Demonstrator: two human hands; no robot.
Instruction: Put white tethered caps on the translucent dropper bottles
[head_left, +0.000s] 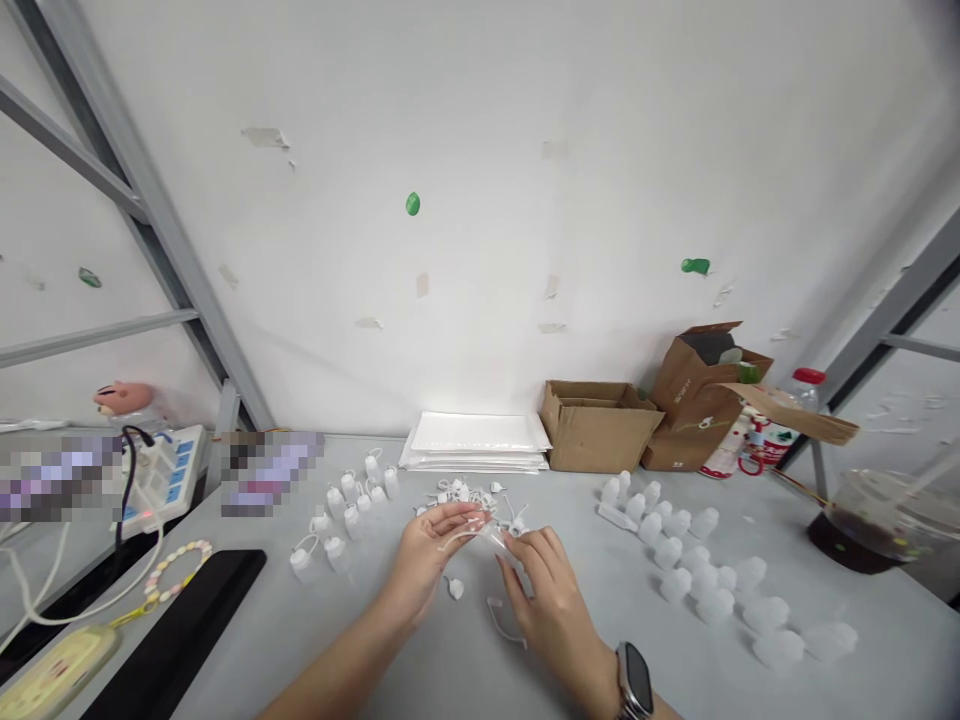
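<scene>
In front of my chest both hands meet over a small translucent bottle (pixel 496 539). My right hand (pixel 551 595) pinches it between thumb and fingers. My left hand (pixel 426 550) is closed at the bottle's other end, with a thin white strap (pixel 459 536) curving out by its thumb; its exact grip is partly hidden. Behind the fingers lies a pile of small white caps with straps (pixel 461 492). One loose cap (pixel 454 588) lies between my wrists, and a loose strap (pixel 504 625) rests beside my right hand.
Capped bottles with loops (pixel 351 520) stand at left; several uncapped translucent bottles (pixel 697 575) are at right. Along the wall are white sheets (pixel 480 435), a cardboard box (pixel 600 435) and a paper bag (pixel 686 400). A drink cup (pixel 862 525) stands far right, a power strip (pixel 169 480) left.
</scene>
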